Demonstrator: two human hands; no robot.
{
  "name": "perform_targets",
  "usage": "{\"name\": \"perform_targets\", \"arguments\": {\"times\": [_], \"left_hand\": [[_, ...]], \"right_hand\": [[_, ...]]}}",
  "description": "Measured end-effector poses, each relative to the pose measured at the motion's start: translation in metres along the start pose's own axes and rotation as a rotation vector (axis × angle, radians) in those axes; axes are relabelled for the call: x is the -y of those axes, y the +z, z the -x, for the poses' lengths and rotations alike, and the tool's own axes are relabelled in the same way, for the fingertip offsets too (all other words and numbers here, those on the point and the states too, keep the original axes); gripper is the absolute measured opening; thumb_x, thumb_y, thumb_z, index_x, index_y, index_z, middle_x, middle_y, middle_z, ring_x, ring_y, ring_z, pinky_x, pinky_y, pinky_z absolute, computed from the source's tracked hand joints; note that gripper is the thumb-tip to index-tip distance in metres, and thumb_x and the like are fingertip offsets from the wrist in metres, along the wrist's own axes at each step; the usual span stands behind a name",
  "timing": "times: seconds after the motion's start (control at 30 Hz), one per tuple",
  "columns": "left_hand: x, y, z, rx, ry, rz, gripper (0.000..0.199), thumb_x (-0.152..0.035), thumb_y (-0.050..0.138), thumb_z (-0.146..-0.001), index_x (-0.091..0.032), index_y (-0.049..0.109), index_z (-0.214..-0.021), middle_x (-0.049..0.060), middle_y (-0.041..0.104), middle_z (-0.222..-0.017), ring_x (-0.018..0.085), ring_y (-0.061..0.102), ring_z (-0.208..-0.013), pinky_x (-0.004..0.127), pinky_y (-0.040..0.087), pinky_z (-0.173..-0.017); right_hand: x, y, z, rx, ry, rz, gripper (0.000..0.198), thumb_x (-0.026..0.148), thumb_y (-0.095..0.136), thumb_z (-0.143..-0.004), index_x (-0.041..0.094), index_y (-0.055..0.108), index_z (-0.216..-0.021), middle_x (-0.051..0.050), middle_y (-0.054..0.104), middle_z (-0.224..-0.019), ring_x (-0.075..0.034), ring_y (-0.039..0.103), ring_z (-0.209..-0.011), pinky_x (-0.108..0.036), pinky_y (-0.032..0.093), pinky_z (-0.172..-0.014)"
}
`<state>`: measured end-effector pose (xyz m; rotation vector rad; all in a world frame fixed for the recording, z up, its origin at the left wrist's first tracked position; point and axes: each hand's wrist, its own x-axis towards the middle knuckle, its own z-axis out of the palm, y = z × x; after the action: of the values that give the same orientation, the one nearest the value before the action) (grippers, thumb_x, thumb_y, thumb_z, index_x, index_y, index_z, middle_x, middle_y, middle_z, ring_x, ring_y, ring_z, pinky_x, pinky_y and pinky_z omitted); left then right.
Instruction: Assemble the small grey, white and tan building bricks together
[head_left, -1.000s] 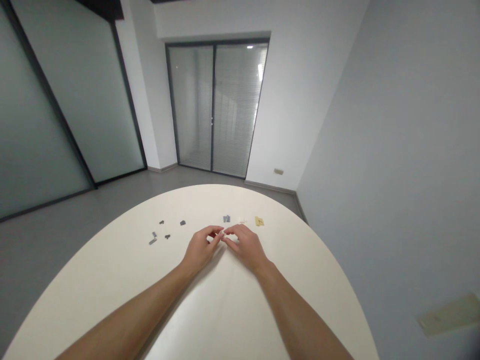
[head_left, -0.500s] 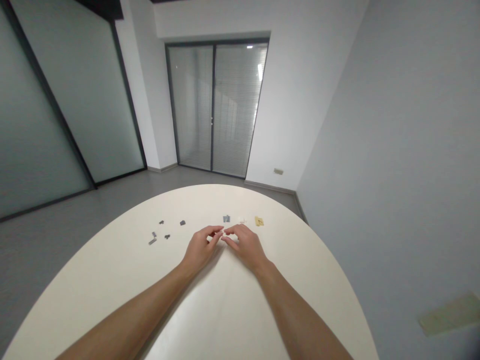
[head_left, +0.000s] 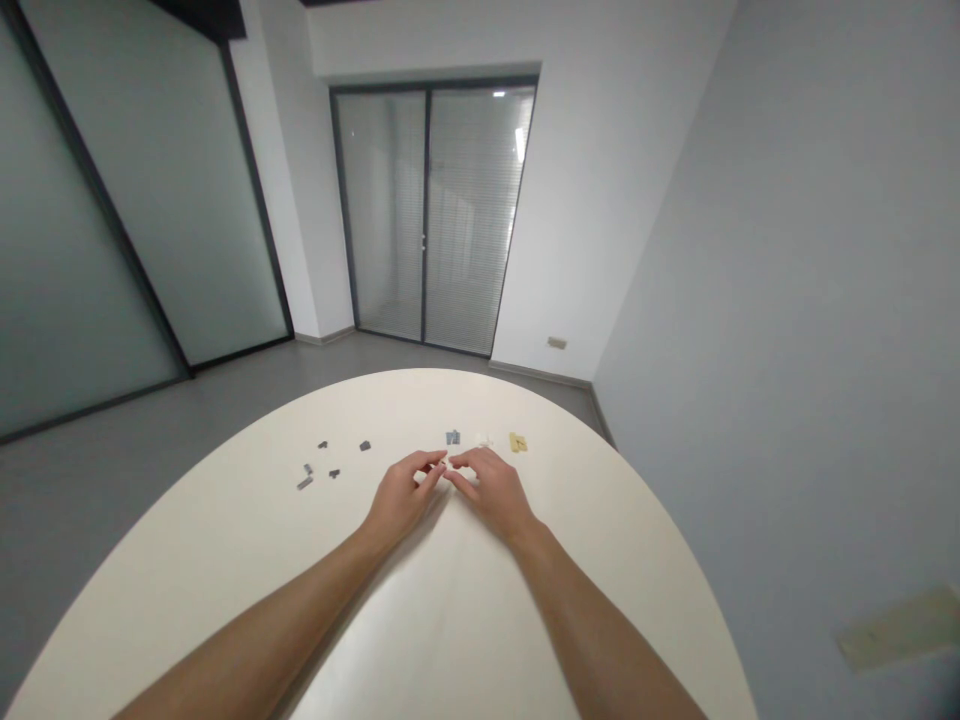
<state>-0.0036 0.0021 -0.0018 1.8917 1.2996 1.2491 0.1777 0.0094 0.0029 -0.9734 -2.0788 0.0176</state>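
Round cream-white table (head_left: 450, 640), small loose pieces scattered across its far part.
On the left lie 3 dark pieces (head_left: 365, 446) and, left of the nearest, 2 grey pieces (head_left: 304, 483); farther right, 3 separate groups form a row: blue-grey pieces (head_left: 453, 438), white pieces (head_left: 483, 440), yellow pieces (head_left: 516, 442).

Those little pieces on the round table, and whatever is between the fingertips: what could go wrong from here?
Something tiny and pale, too small to make out, seems to sit between the fingertips of the left hand and right hand; it might slip.

The white pieces lie just beyond the right hand, so its knuckles could nudge them.

Those pieces also nearly match the pale table, so one might be overlooked.
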Motion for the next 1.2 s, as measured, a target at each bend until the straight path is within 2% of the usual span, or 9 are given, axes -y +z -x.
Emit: {"name": "perform_targets", "arguments": {"times": [0.37, 0.53, 0.8, 0.97, 1.1, 1.2], "left_hand": [[0.006, 0.001, -0.002, 0.04, -0.029, 0.013, 0.035, -0.04, 0.051, -0.092, -0.021, 0.073, -0.111, 0.007, 0.073, -0.116, 0.024, 0.066, -0.107, 0.036, 0.053, -0.089], [0.002, -0.001, 0.0, 0.056, -0.033, 0.012, 0.036, -0.043, 0.049, -0.093, -0.021, 0.076, -0.102, 0.007, 0.075, -0.112, 0.024, 0.067, -0.106, 0.036, 0.053, -0.089], [-0.001, 0.0, 0.0, 0.05, -0.036, 0.003, 0.035, -0.041, 0.047, -0.094, -0.022, 0.074, -0.105, 0.006, 0.076, -0.107, 0.022, 0.068, -0.1, 0.033, 0.053, -0.084], [0.005, 0.001, 0.0, -0.009, -0.062, -0.124, 0.031, -0.037, 0.049, -0.093, -0.022, 0.073, -0.104, 0.007, 0.075, -0.107, 0.023, 0.067, -0.1, 0.036, 0.05, -0.089], [0.01, 0.003, 0.0, -0.01, -0.048, -0.21, 0.028, -0.033, 0.052, -0.091, -0.018, 0.073, -0.103, 0.01, 0.073, -0.107, 0.027, 0.063, -0.106, 0.041, 0.046, -0.096], [0.014, 0.005, 0.001, 0.03, -0.014, -0.262, 0.026, -0.029, 0.053, -0.089, -0.018, 0.073, -0.1, 0.01, 0.073, -0.104, 0.028, 0.062, -0.104, 0.042, 0.046, -0.094]], "right_hand": [[-0.002, 0.0, -0.001, -0.01, -0.054, -0.011, 0.01, 0.026, 0.059, -0.097, 0.023, 0.068, -0.1, -0.003, 0.072, -0.097, -0.018, 0.064, -0.095, -0.031, 0.049, -0.088], [0.0, -0.003, -0.001, 0.003, -0.058, -0.009, 0.01, 0.024, 0.058, -0.097, 0.023, 0.068, -0.098, -0.003, 0.072, -0.097, -0.017, 0.064, -0.096, -0.029, 0.049, -0.087], [0.0, -0.003, -0.001, 0.036, -0.018, -0.005, 0.012, 0.025, 0.057, -0.098, 0.022, 0.068, -0.1, -0.004, 0.073, -0.098, -0.018, 0.065, -0.097, -0.029, 0.048, -0.088], [-0.004, -0.004, -0.001, 0.036, 0.129, 0.086, 0.011, 0.024, 0.057, -0.097, 0.022, 0.067, -0.098, -0.004, 0.072, -0.098, -0.018, 0.064, -0.097, -0.03, 0.047, -0.088], [-0.014, -0.004, 0.001, -0.01, 0.365, 0.218, 0.01, 0.026, 0.057, -0.095, 0.023, 0.066, -0.097, -0.003, 0.071, -0.095, -0.019, 0.064, -0.092, -0.03, 0.047, -0.081], [-0.02, -0.005, 0.002, 0.02, 0.496, 0.279, 0.01, 0.028, 0.056, -0.094, 0.024, 0.066, -0.096, -0.003, 0.07, -0.092, -0.018, 0.064, -0.087, -0.028, 0.046, -0.074]]}}
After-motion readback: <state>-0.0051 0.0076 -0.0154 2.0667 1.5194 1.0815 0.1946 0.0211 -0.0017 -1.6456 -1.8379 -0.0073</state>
